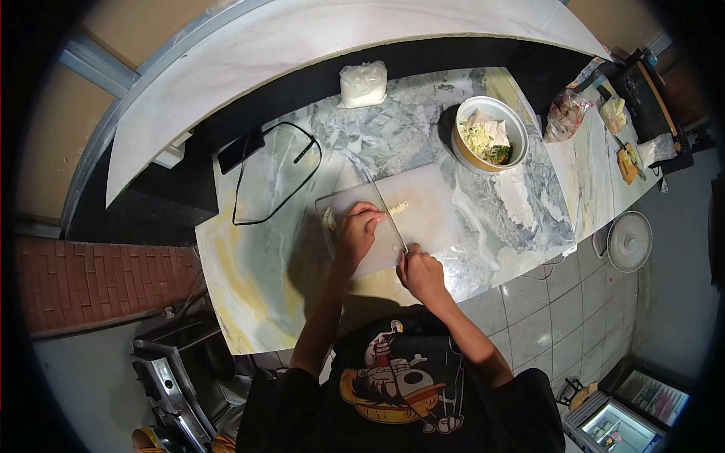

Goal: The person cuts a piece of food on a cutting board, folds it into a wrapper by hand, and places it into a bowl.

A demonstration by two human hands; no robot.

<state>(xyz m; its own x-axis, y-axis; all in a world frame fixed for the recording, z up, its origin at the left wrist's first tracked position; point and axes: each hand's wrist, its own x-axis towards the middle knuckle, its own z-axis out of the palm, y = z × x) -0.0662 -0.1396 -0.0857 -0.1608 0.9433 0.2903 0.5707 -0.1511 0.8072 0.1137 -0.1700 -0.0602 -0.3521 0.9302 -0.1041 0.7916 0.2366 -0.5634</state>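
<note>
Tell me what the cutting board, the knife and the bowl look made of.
Cutting board: probably plastic, matte, given its milky, grainless surface.
Knife: likely a metal blade, judging by its thin, straight edge; finish unclear.
Bowl: perhaps plastic or coated paper, smooth white inside, tan outside.

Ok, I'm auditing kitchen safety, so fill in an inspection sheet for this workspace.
Surface: marbled counter, board lying on it.
Job's things: knife over the board, chopped food beside it; bowl, partly filled.
Clutter: bag of white contents, flat dark object.
Hands: right hand grips the knife; left hand close beside it, its hold unclear.
Cables: thin black loop at left, cable or strap unclear.
Surroundings: tiled floor right of the counter, brick panel to its left.
</note>
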